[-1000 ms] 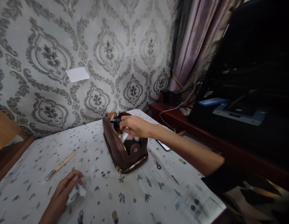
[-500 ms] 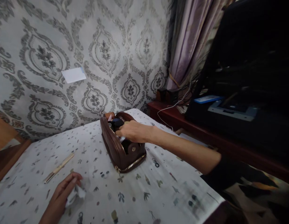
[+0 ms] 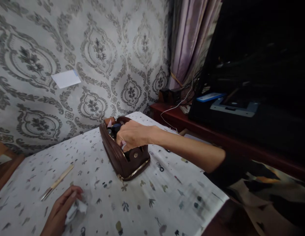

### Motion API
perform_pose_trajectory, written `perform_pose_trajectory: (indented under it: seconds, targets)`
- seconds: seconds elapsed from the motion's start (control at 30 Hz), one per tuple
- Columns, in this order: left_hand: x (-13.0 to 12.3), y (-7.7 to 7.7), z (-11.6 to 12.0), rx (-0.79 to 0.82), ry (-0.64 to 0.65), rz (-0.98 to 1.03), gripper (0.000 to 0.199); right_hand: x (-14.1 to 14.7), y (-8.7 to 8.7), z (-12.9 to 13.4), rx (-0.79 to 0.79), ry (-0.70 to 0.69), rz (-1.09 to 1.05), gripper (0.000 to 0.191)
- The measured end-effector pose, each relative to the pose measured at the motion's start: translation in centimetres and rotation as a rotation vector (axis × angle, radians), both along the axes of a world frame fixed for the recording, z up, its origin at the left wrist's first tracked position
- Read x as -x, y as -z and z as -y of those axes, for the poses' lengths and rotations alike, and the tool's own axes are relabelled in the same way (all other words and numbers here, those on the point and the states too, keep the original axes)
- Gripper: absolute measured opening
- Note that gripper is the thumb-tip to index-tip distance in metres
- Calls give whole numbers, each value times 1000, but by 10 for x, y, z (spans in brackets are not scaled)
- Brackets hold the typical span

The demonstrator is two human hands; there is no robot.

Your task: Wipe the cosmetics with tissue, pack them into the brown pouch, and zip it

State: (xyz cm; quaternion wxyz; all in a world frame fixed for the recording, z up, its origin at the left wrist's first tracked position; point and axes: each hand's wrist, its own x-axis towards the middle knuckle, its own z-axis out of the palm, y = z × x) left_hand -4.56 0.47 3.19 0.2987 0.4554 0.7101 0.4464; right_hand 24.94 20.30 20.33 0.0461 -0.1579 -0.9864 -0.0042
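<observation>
A brown leather zip bag (image 3: 114,159) lies open on the patterned white cloth, with dark items (image 3: 115,128) inside. My right hand (image 3: 134,136) is over its opening, fingers curled down into it. A small pale bit (image 3: 124,145) shows beneath those fingers; whether they grip it is hidden. At the lower left, my left hand (image 3: 63,208) is closed on a crumpled white tissue (image 3: 77,209), resting low over the cloth. Just beyond it lies a slim cream-and-metallic stick (image 3: 57,182), its exact kind unclear.
The patterned cloth (image 3: 147,213) covers the surface under the bag. A dark red stand (image 3: 204,126) with a large black screen (image 3: 241,72) and a white cable (image 3: 173,108) stands to the right. Grey patterned wallpaper bearing a white card (image 3: 66,79) rises behind.
My right hand has shifted slightly and its fingers are more curled at the bag's opening. The view has swung a little to the right. My left hand still holds the tissue.
</observation>
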Motion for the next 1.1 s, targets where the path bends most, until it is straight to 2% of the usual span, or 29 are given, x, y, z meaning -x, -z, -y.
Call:
perform_pose_trajectory:
  seconds: [0.1, 0.17, 0.27, 0.37, 0.47, 0.6, 0.73, 0.87, 1.0, 1.1]
  targets:
    - [1, 0, -1, 6, -6, 7, 52, 3, -2, -3, 51, -24, -1, 12]
    - [-1, -3, -2, 36, -26, 17, 55, 5, -3, -5, 118, 14, -29, 14]
    - [-5, -7, -3, 85, -56, 39, 58, 6, -1, -6, 225, 80, -140, 16]
    - [-5, -7, -3, 57, -28, 50, 57, 5, 6, -6, 354, 102, -266, 16]
    - [-2, -4, -3, 42, 6, 45, 54, 3, 16, -5, 546, 122, -334, 15]
    - [1, -1, -2, 28, 10, 38, 53, 1, 29, -8, 869, 145, -378, 27]
    - [3, 1, -2, 4, 9, 20, 53, 5, 43, -14, 1082, 267, -538, 24]
    - [8, 5, -1, 13, 17, 1, 52, 10, 51, -14, 1064, 383, -590, 25]
    - [8, 6, -1, 9, 37, -29, 52, 9, 45, -8, 855, 437, -644, 20]
    - [5, 3, -2, 15, 46, -21, 52, 7, 38, -3, 741, 474, -517, 19]
